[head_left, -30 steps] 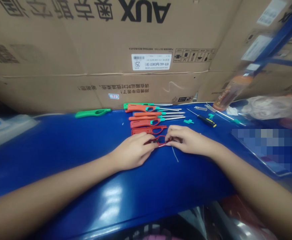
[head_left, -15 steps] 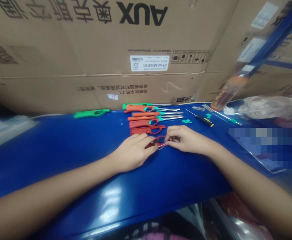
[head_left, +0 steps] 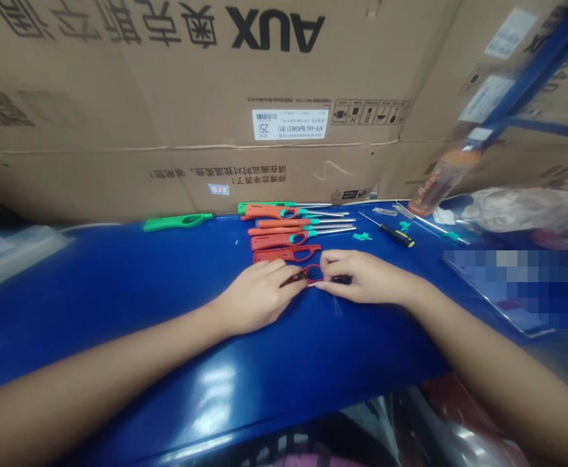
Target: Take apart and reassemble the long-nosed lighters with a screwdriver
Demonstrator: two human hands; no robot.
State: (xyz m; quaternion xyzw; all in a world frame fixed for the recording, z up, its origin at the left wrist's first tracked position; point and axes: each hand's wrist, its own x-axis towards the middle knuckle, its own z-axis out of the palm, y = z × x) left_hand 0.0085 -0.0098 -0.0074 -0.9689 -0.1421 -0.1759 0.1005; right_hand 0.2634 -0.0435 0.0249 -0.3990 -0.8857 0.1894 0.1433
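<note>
Holding a red handle shell [head_left: 308, 270] by its left end with the left fingers [head_left: 286, 275], over the blue tabletop [head_left: 132, 272]; cannot tell whether resting on it. Touching near its loop with the right fingers [head_left: 333, 258], curled narrow; cannot tell whether gripping. Can see just beyond another red shell [head_left: 286, 254], then a row of orange lighters [head_left: 271, 240]; rightward, a screwdriver [head_left: 396, 235]; leftward, a green handle [head_left: 179, 222]; behind, a cardboard box [head_left: 167, 84].

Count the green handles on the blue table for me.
2. The first green handle lies alone, left of the row; the second green handle is at the row's far end, partly covered by an orange handle. Others could be hidden.
</note>
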